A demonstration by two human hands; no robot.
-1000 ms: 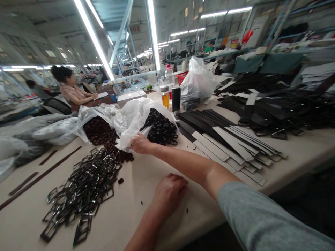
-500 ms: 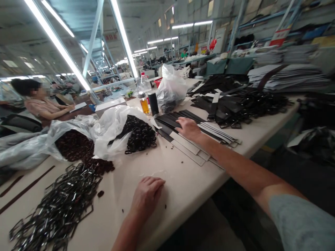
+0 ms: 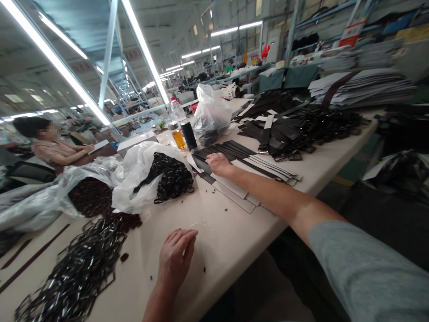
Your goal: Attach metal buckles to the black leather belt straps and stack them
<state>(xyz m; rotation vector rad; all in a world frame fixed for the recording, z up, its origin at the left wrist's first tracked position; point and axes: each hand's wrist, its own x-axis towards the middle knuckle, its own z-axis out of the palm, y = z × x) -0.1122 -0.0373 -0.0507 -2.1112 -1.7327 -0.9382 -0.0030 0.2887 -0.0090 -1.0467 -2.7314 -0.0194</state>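
My right hand (image 3: 218, 164) reaches across the table onto a fanned row of flat strips, black (image 3: 234, 150) at the far part and pale grey (image 3: 234, 189) toward me. Its fingers are curled down at the black strip on the row's left side; the fingertips are partly hidden. My left hand (image 3: 177, 256) rests low over the bare tabletop near the front edge, fingers loosely extended, holding nothing. Left of it lies a heap of dark metal rectangular buckles (image 3: 77, 264). Beyond, a white plastic bag (image 3: 129, 179) spills black rings (image 3: 174, 179).
A clear bag of small brown pieces (image 3: 89, 197) lies at left. Behind the strips stand a jar of amber liquid (image 3: 178, 137), a black cylinder (image 3: 188, 135) and a white bag (image 3: 212, 114). Black straps with buckles (image 3: 288, 134) are piled at right. A person (image 3: 55, 143) sits at far left.
My right hand has shifted left across the strips toward their left side, its fingers now more curled. My left hand has turned slightly and stays over the tabletop. The view has swung a little.
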